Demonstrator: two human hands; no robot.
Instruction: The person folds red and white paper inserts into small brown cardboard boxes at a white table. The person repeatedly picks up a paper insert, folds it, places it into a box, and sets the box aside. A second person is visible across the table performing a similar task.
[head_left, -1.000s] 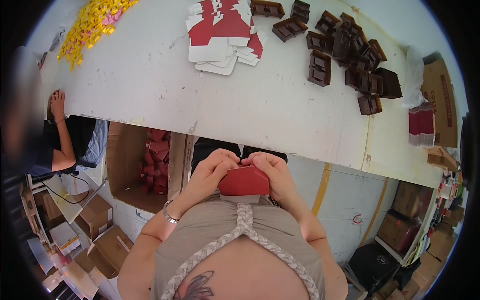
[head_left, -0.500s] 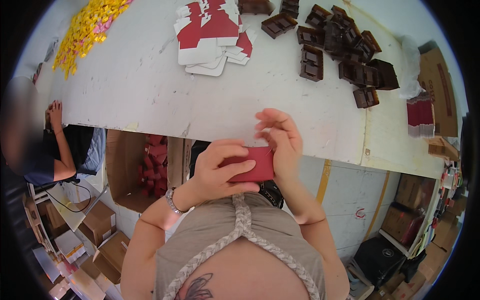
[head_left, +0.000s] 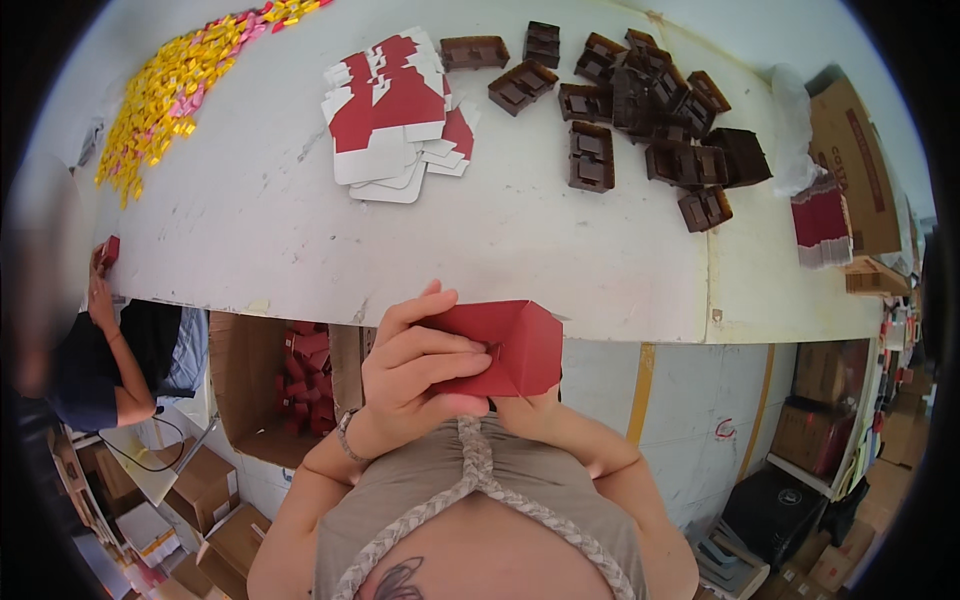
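A small red cardboard box (head_left: 541, 352) is held in front of me, just off the table's near edge. Its right end, an angled red panel, faces partly up. My left hand (head_left: 415, 358) wraps around the box's left part, its fingers lying across the upper face and the thumb along the near side. Below the box's near right edge shows part of my right hand (head_left: 526, 408); its fingers are hidden behind the box, so their grip cannot be seen.
Flat red-and-white box blanks (head_left: 385, 120) lie stacked on the table (head_left: 480, 235). Several dark brown plastic trays (head_left: 591, 158) are piled to the right, yellow and pink wrapped pieces (head_left: 165, 95) far left. A carton (head_left: 258, 440) below holds red boxes (head_left: 307, 375). At left a co-worker's hand (head_left: 101, 290) holds a red box.
The red box has turned, and its right end panel now shows. My right hand has gone from above the box's right end to below it. The view has tilted toward the table's far side.
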